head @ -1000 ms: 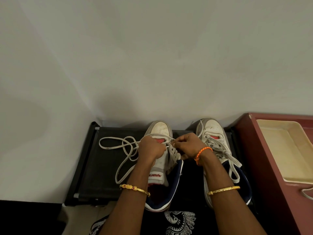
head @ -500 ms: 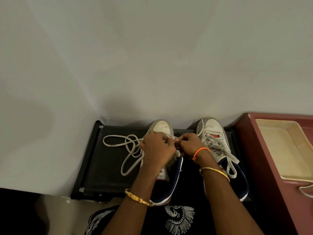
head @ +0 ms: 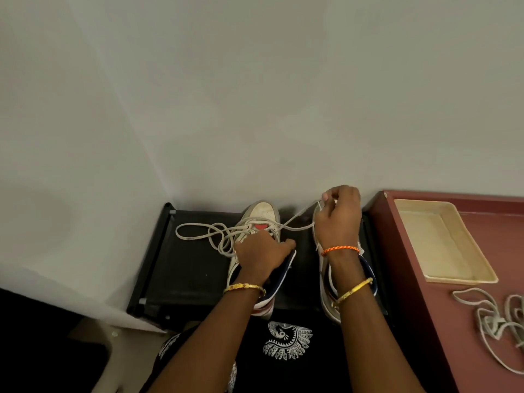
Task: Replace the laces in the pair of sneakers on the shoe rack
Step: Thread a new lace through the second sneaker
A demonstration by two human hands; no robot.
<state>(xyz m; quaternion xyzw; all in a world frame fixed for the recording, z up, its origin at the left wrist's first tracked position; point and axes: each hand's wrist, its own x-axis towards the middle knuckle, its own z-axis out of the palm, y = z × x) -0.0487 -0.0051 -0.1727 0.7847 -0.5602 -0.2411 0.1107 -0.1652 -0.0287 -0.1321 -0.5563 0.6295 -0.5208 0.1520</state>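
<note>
Two white sneakers with navy collars stand toes to the wall on the black shoe rack (head: 195,268). My left hand (head: 261,251) rests on the left sneaker (head: 262,212) over its tongue, fingers curled on the upper. My right hand (head: 337,219) is raised above the right sneaker (head: 326,293) and pinches the end of a white lace (head: 297,219) that runs taut from the left sneaker's front eyelets. The other end of that lace lies in loose loops (head: 204,234) on the rack to the left.
A dark red cabinet top (head: 442,321) stands to the right, carrying a cream tray (head: 453,273) and a heap of loose white laces (head: 493,321). A pale wall rises right behind the rack. My dark patterned clothing fills the bottom middle.
My right hand has pulled away up and to the right, drawing the lace end out taut. My left hand has stayed pressed on the left sneaker. The camera has shifted, showing more of the cabinet.
</note>
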